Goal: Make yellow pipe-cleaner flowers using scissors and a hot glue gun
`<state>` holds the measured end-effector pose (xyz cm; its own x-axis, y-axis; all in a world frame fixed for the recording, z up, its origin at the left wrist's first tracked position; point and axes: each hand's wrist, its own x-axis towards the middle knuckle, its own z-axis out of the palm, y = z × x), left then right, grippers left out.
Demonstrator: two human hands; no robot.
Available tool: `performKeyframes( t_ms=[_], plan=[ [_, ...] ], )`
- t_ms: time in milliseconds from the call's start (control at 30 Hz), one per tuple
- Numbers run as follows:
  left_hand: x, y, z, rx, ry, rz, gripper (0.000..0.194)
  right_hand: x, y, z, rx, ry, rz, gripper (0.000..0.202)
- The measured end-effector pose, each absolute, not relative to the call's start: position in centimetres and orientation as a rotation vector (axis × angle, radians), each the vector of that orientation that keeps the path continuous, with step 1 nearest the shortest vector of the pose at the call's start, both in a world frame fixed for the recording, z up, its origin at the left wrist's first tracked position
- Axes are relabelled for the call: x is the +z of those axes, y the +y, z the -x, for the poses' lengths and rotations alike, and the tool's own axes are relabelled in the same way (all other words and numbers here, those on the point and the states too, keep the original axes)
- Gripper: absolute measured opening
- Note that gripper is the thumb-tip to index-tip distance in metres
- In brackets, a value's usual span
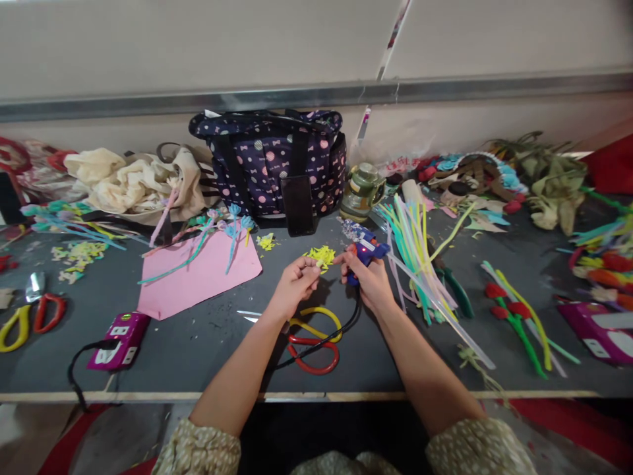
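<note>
Shows small pale lettering (pixel 274 170) in several spots on the dark patterned bag (pixel 267 188), at the upper middle of the frame, among the printed bows and dots. Seems to read "Baby" in places, but is too small and soft to confirm, with the shorter word before it illegible. Also shows a row of red characters (pixel 406 163) on crumpled clear plastic (pixel 383 157), right of the bag in the upper part of the frame, too blurred and creased to read.

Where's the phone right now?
Head view, upper middle: the black phone stands upright against the front of the patterned bag, left of the green jar.
</note>
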<state>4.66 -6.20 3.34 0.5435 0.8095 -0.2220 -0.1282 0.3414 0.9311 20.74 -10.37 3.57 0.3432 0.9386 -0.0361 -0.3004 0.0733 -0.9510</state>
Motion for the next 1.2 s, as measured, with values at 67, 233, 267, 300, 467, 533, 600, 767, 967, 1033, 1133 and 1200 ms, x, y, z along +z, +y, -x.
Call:
performKeyframes(
  t_ms=[67, 233, 267, 300, 467, 533, 600, 767, 967, 1033, 1133, 1200],
  plan=[
    [3.3, -6.1, -4.6, 0.741, 0.761, -0.998, 0.034, 3.6, -10.5, -20.5, 1.098, -0.774, 1.109, 0.036],
    [3.3, -5.6, -4.5, 0.907, 0.774, -0.879, 0.034, 3.3, -11.0, -20.0, 1.085, -0.898, 1.149, 0.036],
    [3.3, -5.5, -4.4, 0.942, 0.783, -0.852, 0.034, 3.2, -11.1, -19.9, 1.077, -0.925, 1.166, 0.036],
    [3.2, -5.4, -4.4, 0.974, 0.794, -0.831, 0.033, 3.0, -11.2, -19.9, 1.065, -0.942, 1.178, 0.035],
    [3.0, -5.1, -4.2, 1.088, 0.846, -0.813, 0.030, 2.6, -11.7, -19.3, 1.025, -0.985, 1.198, 0.031],
    [3.0, -5.0, -4.1, 1.108, 0.861, -0.806, 0.030, 2.6, -11.9, -19.0, 1.037, -0.976, 1.198, 0.030],
    [2.9, -5.0, -4.1, 1.125, 0.865, -0.792, 0.032, 2.7, -12.1, -18.7, 1.053, -0.975, 1.195, 0.030],
    [2.6, -4.9, -3.9, 1.154, 0.830, -0.752, 0.030, 2.9, -12.3, -18.4, 1.069, -1.010, 1.174, 0.028],
    [2.5, -4.8, -3.8, 1.184, 0.826, -0.711, 0.028, 2.7, -12.3, -18.4, 1.077, -1.047, 1.189, 0.030],
    [2.5, -4.8, -3.8, 1.209, 0.849, -0.735, 0.028, 2.6, -12.4, -18.3, 1.081, -1.049, 1.193, 0.029],
    [2.5, -4.8, -3.8, 1.246, 0.876, -0.787, 0.026, 2.4, -12.4, -18.3, 1.079, -1.044, 1.207, 0.030],
    [2.5, -4.8, -3.9, 1.258, 0.887, -0.807, 0.025, 2.3, -12.4, -18.3, 1.078, -1.035, 1.219, 0.031]
  ],
)
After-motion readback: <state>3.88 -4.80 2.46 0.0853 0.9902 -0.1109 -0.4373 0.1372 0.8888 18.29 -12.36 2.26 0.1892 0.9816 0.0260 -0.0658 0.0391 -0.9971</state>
